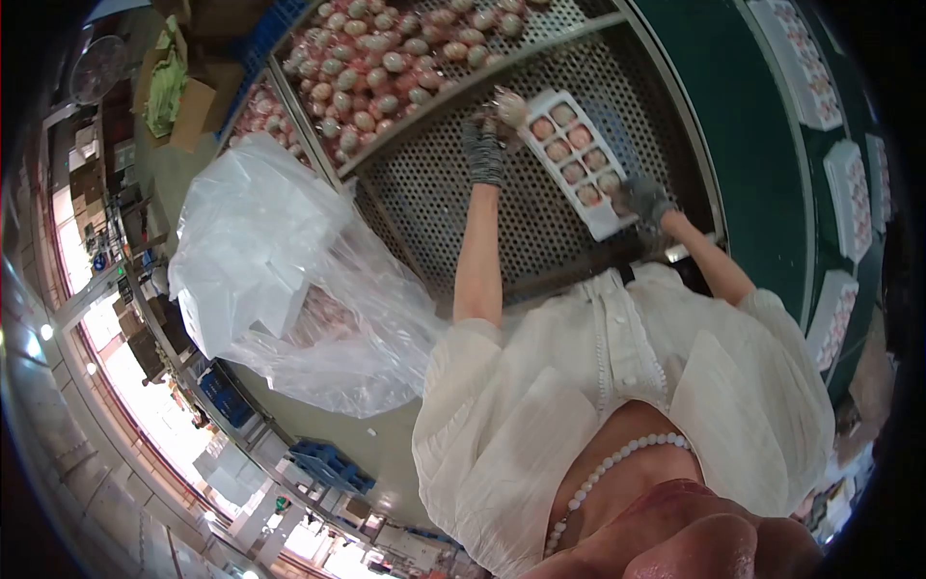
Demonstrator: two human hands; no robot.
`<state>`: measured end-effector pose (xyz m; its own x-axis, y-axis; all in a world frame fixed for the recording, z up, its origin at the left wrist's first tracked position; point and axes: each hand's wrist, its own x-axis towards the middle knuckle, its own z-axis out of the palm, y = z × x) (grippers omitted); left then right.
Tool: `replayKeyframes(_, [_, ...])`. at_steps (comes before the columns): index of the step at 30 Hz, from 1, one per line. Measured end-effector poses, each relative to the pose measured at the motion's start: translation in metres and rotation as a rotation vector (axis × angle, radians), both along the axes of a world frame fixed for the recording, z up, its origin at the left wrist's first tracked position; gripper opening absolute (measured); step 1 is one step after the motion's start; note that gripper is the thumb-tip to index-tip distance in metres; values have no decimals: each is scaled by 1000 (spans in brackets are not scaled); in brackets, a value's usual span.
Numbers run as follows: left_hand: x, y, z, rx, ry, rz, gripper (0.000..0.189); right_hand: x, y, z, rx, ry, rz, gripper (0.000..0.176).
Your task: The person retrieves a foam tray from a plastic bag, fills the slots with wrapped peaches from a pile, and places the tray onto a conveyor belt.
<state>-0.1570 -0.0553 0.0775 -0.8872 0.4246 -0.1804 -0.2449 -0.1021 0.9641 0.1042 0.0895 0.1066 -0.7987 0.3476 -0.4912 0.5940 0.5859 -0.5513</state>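
Observation:
A white foam tray (606,228) with two rows of compartments lies slanted on a perforated metal surface (424,207). Several plastic-wrapped eggs (572,173) sit in its compartments. My left hand (483,154), in a grey knit glove, is closed on a wrapped egg (510,108) beside the tray's far left corner. At the near right end of the tray is my right hand (646,198), also gloved, its fingers curled down over the last compartment. What lies under those fingers is partly hidden and blurred.
Many wrapped eggs (371,72) fill the bin beyond a metal divider (482,82). Filled white trays (849,198) stand along a green belt (748,145) on the right. A large clear plastic bag (289,270) bulges at the left, near a cardboard box (198,106).

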Motion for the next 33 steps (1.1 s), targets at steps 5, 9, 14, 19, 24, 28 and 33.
replayKeyframes(5, [130, -20, -12, -131, -267, -328, 12, -24, -17, 41, -554, 92, -292, 55])
replayKeyframes(9, [207, -34, -52, -304, -306, -299, 11, 11, -41, 35, -310, 121, -194, 57])
replayKeyframes(14, [227, -32, -18, -719, 220, -382, 20, 44, -55, -2, 63, 339, -86, 49])
replayKeyframes(19, [222, -33, -29, -824, 455, -450, 19, 30, -68, -1, 188, 289, -57, 49])
replayKeyframes(24, [227, -36, -10, -788, 599, -384, 21, 30, -67, 1, 180, 315, 16, 45])
replayKeyframes(28, [223, -33, 5, -906, 630, -540, 19, 35, -66, -27, 294, 412, 207, 40])
replayKeyframes(33, [215, -26, 17, -991, 843, -724, 17, 33, -60, 8, 175, 325, 24, 34])
